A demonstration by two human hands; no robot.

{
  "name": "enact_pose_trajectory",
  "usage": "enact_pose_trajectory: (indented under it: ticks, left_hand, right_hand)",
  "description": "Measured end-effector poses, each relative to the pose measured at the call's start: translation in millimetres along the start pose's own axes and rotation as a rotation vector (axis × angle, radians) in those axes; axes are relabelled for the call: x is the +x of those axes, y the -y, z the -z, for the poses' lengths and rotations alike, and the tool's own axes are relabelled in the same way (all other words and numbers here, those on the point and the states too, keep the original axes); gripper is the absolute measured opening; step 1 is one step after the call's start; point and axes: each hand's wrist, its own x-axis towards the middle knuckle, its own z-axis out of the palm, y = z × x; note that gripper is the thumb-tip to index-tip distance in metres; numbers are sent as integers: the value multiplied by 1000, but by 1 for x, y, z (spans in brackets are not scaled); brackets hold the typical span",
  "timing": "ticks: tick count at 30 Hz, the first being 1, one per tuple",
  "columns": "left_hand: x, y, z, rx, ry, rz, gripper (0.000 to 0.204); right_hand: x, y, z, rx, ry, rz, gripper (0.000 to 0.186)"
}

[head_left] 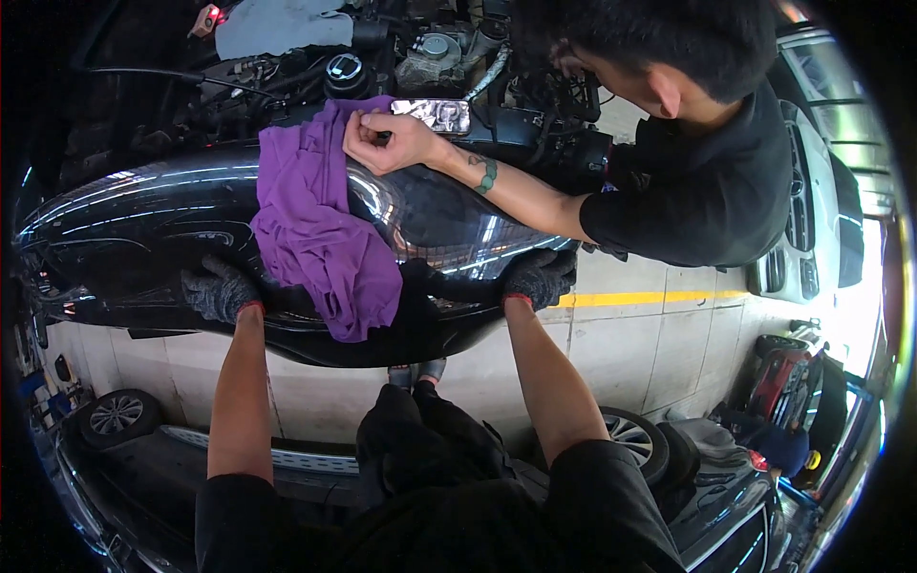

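In front of me stretches a glossy black curved car body panel point(153, 215) beside the engine bay. My left hand point(222, 289), in a dark grey knit glove with a red cuff, lies on its lower left part with the fingers spread. Gloved the same way, my right hand point(540, 277) rests at the panel's right end, fingers stretched out. Neither hand shows anything picked up. Between them a crumpled purple cloth point(320, 210) drapes over the panel's top edge and down its face. The panel's underside is hidden.
A co-worker point(697, 172) leans in from the right, one arm across the panel and a curled hand by the cloth. Beyond that hand is a phone point(435, 115). Engine parts point(435, 57) fill the bay. Behind me stands a dark car point(315, 477); a white car point(802, 210) is at right.
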Motion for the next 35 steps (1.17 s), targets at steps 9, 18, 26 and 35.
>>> enact_pose_trajectory:
  ticks: [9,18,26,35]
  left_hand:
    - [1,3,-4,3,-48,-43,72]
    - [2,4,-4,19,-53,-36,71]
    - [2,3,-3,-13,-30,-50,72]
    - [4,8,-6,-22,-37,-40,75]
  right_hand:
    - [1,-2,1,-32,54,-14,64]
    - [-2,2,1,-13,-15,12,59]
    - [1,1,2,7,3,16,60]
    - [0,2,1,-28,58,-51,63]
